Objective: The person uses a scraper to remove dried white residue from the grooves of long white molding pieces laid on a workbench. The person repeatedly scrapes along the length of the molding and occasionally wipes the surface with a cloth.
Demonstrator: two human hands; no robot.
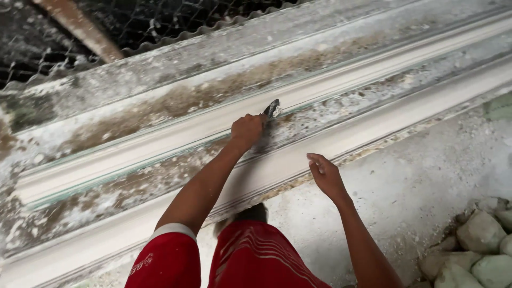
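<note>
My left hand (247, 130) is closed around the handle of a small scraper (272, 109), whose dark blade rests against the far white plaster moulding (160, 140). That long strip runs diagonally from lower left to upper right. A second white moulding (373, 124) lies parallel and closer to me. My right hand (325, 175) hovers with curled fingers at the near edge of this closer strip and holds nothing that I can see. Both forearms reach forward from red sleeves.
Glass slabs (106, 186) speckled with plaster crumbs lie under and between the mouldings. Corrugated sheet (176, 40) and wire mesh (160, 16) stand behind. Dusty concrete floor (416, 181) spreads to the right, with a heap of pale plaster lumps (480, 250) at the lower right.
</note>
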